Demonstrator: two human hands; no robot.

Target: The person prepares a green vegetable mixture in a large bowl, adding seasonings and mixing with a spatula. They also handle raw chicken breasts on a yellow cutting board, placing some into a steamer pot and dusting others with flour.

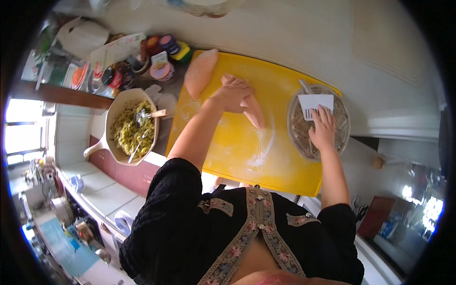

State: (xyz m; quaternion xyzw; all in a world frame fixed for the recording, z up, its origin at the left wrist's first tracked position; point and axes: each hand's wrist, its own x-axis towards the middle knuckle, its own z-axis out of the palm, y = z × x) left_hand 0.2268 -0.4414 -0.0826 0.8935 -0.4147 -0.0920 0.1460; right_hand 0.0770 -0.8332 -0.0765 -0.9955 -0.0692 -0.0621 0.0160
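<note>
Across a long roll of pale pink dough (255, 114) lies my left hand (233, 93), its fingers wrapped over the middle. The roll rests on a yellow board (228, 142) marked with white flour. Beyond my left wrist, a second, wider piece of pink dough (201, 73) sits at the board's far left corner. My right hand (323, 126) is spread over a round, clear patterned tray or lid (302, 137) at the board's right side. Its fingertips overlap the slotted end of a white spatula (318, 101), whose handle points away from me. What lies under the right palm is hidden.
Left of the board stands a cream pan (106, 142) of shredded green filling (130, 128), with a wooden-handled utensil (156, 113) and a spoon (135, 152) in it. Several jars and tubs (162, 67) crowd the back left. A wall (302, 39) rises behind the board.
</note>
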